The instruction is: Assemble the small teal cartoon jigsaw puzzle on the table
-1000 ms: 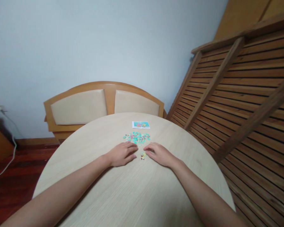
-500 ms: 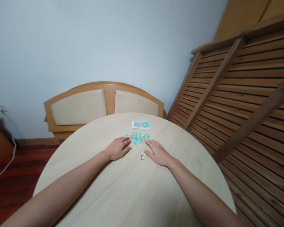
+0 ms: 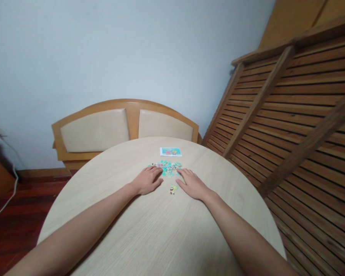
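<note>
A loose heap of small jigsaw puzzle pieces, mostly turquoise with some pink and yellow, lies on the round table. My left hand rests at the heap's left edge, its fingers stretched out over the nearest pieces. On the other side, my right hand lies with its fingers apart, the fingertips at the heap's right edge. Between and slightly below the hands is a small joined cluster of yellow puzzle pieces, showing a cartoon figure. Beyond the heap lies a turquoise picture card with pink and yellow figures.
The pale wooden round table stands against a headboard with cream panels. A large slatted wooden frame leans along the right side. A white cable hangs by the wall at far left.
My left hand has shifted slightly right, over the heap's edge. My right thumb has moved up and off the yellow cluster, which now shows more fully.
</note>
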A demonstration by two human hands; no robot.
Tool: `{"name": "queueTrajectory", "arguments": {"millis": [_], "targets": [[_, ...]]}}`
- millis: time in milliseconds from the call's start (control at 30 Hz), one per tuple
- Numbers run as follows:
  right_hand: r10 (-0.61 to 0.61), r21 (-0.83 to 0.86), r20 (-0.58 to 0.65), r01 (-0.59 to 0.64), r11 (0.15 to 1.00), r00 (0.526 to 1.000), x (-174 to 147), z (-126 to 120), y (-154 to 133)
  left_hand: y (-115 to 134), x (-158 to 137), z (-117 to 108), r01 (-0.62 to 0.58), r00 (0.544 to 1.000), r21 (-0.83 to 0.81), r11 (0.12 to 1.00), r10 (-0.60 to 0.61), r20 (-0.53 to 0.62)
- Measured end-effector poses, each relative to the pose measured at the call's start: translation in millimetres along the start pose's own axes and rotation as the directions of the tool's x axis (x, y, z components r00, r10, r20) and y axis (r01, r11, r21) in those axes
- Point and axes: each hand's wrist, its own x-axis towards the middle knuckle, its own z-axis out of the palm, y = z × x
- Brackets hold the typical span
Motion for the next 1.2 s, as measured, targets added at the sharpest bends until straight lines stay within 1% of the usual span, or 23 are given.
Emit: {"name": "queueTrajectory", "arguments": {"millis": [133,267,433,533,667,833,967,1100,1200], "targets": [[0.001,0.07,-0.035,0.001,0.998,0.999,-3.2,-1.5,10.4,5.7,-5.2,-5.6,0.029,0.999,0.046,0.999,-0.027,-0.044],[0.006,0.151,-0.065,0.004,0.989,0.998,-6.4,-2.6,18.3,8.9,-8.2,-7.9,0.048,0.996,0.039,0.998,-0.044,-0.076],[-0.008,0.132,-0.057,0.016,0.991,0.998,-8.3,-4.0,17.9,8.6,-7.5,-7.6,0.042,0.997,0.01,0.999,-0.042,-0.067],[-0.022,0.098,-0.036,0.025,0.995,0.999,-8.8,-6.5,12.8,11.4,-8.7,-10.9,0.045,0.997,0.005,0.999,-0.045,-0.06],[-0.044,0.071,-0.02,0.045,0.996,0.999,-9.2,-9.9,2.7,20.1,-11.7,-15.8,0.059,0.998,-0.062,0.996,-0.061,-0.024],[-0.129,0.118,-0.01,0.129,0.985,0.992,-8.6,-12.3,-10.3,32.4,-13.7,-18.5,0.076,0.997,-0.168,0.983,-0.073,0.024],[-0.215,0.159,0.01,0.211,0.965,0.977,-7.8,-12.8,-21.9,39.3,-14.1,-26.2,0.101,0.995,-0.144,0.984,-0.101,0.012],[-0.272,0.164,0.076,0.257,0.952,0.959,-7.1,-10.2,-35.8,41.3,-14.2,-35.4,0.122,0.992,-0.115,0.986,-0.126,-0.028],[-0.275,0.144,0.113,0.258,0.955,0.955,-6.0,-8.4,-42.0,42.4,-14.7,-37.5,0.067,0.997,-0.123,0.99,-0.072,-0.037]]}}
